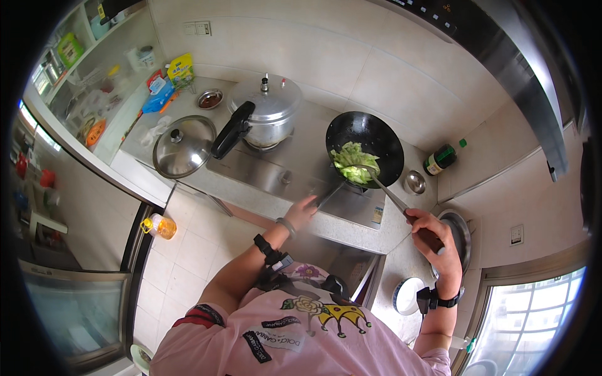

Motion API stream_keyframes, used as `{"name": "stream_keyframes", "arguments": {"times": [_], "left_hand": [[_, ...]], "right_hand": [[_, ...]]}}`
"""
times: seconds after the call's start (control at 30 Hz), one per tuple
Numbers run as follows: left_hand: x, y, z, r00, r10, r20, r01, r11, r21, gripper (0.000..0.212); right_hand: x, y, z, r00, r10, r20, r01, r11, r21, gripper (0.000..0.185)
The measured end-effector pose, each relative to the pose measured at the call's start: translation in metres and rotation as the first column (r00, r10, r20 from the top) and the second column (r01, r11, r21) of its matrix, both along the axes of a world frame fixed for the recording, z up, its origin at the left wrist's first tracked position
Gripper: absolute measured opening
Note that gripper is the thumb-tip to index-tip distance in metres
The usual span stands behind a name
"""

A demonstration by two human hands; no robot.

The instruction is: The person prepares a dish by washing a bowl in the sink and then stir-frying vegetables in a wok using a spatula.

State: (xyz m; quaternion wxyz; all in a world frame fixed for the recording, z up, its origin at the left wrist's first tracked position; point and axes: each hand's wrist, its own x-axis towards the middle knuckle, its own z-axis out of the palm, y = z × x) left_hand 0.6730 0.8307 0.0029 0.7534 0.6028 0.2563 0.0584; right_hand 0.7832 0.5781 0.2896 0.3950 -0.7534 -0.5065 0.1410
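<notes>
My left hand [303, 211] grips the handle [329, 195] of a black wok [362, 124], which sits tilted over the right burner of a steel gas cooktop [265, 176]. Chopped pale-green vegetable pieces [353, 157] lie gathered in the lower left of the wok. In my right hand [437, 235] is the brown handle of a metal cooking spatula [392, 197]. Its blade reaches into the vegetables and is partly hidden by them.
A pressure cooker [273, 105] stands on the left burner, its black handle jutting toward me. Beside it lie a steel lid [183, 148] and a small dish [209, 99]. At right are a steel bowl [415, 182], a green-capped bottle [440, 160] and a white bowl [408, 296]. An oil jug [162, 227] stands on the floor.
</notes>
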Motion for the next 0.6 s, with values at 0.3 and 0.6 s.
{"name": "stream_keyframes", "arguments": {"times": [0.3, 0.6], "left_hand": [[-0.001, -0.002, 0.011, 0.999, 0.035, -0.013, -0.034, 0.999, 0.041, 0.046], [0.001, -0.004, 0.009, 0.999, 0.041, -0.033, -0.041, 0.999, -0.001, 0.042]], "right_hand": [[-0.015, -0.013, 0.002, 0.996, -0.049, -0.081, 0.054, 0.997, 0.06, 0.017], [0.026, 0.035, -0.074, 0.992, -0.122, -0.041, 0.126, 0.983, 0.132, 0.017]]}}
